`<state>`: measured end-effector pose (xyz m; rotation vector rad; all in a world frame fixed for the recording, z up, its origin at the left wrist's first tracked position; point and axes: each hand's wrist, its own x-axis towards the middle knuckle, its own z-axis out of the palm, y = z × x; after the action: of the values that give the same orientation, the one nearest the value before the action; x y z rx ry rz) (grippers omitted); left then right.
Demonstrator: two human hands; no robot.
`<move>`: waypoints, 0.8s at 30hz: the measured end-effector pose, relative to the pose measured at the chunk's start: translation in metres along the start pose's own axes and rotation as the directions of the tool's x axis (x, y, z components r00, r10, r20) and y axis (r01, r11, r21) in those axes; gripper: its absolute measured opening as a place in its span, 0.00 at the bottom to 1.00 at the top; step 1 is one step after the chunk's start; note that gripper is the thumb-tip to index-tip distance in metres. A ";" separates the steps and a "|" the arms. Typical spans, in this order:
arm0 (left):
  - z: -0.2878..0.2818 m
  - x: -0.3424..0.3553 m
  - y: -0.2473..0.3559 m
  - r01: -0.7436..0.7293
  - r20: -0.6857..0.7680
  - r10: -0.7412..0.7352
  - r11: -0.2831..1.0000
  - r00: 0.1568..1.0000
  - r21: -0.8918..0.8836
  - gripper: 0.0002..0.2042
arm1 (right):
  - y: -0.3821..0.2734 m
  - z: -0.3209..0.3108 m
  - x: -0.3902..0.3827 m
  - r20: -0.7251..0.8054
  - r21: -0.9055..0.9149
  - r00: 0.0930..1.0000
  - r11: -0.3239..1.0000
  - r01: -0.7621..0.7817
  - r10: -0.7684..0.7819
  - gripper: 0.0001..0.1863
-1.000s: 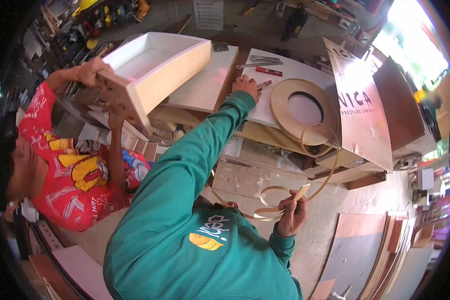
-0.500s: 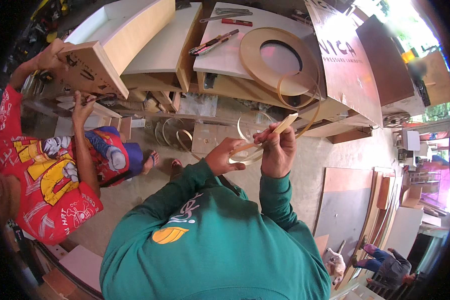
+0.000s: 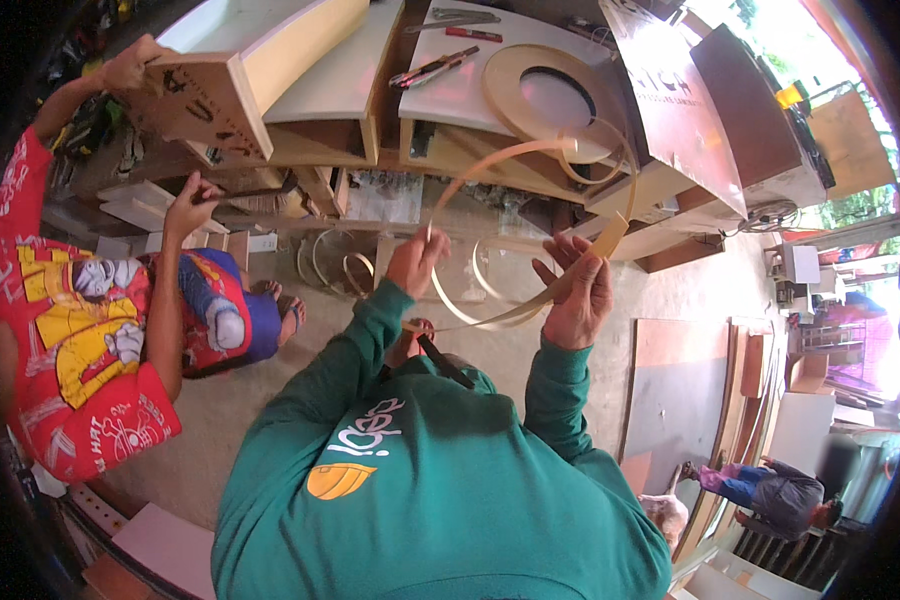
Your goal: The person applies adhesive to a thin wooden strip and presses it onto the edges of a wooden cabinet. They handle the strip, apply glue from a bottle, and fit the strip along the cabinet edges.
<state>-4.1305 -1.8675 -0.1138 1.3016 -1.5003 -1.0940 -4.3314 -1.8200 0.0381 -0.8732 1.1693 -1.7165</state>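
Note:
A long, thin pale-wood edge banding strip (image 3: 515, 316) curves in loops between my hands over the gap in front of the bench. My left hand (image 3: 417, 264) is closed, pinching the strip between thumb and fingers, with a free length arching up from it toward the bench. My right hand (image 3: 578, 292) holds the strip's broad, flat part across its thumb and palm, its other fingers spread. Past the right hand the band loops up toward the edge banding roll (image 3: 505, 85), which lies flat on the white bench top.
Near the roll lie cutters (image 3: 435, 68), a red tool (image 3: 473, 34) and metal wrenches (image 3: 455, 18). A co-worker in a red shirt (image 3: 90, 330) holds a wooden drawer (image 3: 210, 105) on the left. Loose banding coils (image 3: 335, 265) hang below the bench. Boards (image 3: 675, 390) lie on the floor at right.
My hands have moved apart, the left one up and left, the right one to the right. The strip now bows wide between them, and one length rises over the bench. The co-worker's drawer has shifted slightly.

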 end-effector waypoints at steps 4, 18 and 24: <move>0.011 0.007 -0.012 0.008 -0.045 -0.004 0.995 0.999 0.100 0.17 | 0.002 -0.036 -0.055 0.104 0.015 0.990 0.995 -0.095 0.093 0.18; 0.064 -0.187 -0.045 0.171 0.620 0.039 0.946 0.783 -0.276 0.23 | 0.018 -0.085 -0.167 0.320 0.005 0.888 0.937 -0.349 0.329 0.18; 0.077 -0.259 -0.012 0.272 0.363 -0.175 0.933 0.915 -0.235 0.14 | 0.088 -0.095 -0.102 0.569 -0.196 0.714 0.910 -0.364 0.408 0.27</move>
<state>-4.1757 -1.6050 -0.1594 1.1464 -1.3874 -1.6879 -4.3523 -1.7103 -0.0834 -1.0290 0.8875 -0.9439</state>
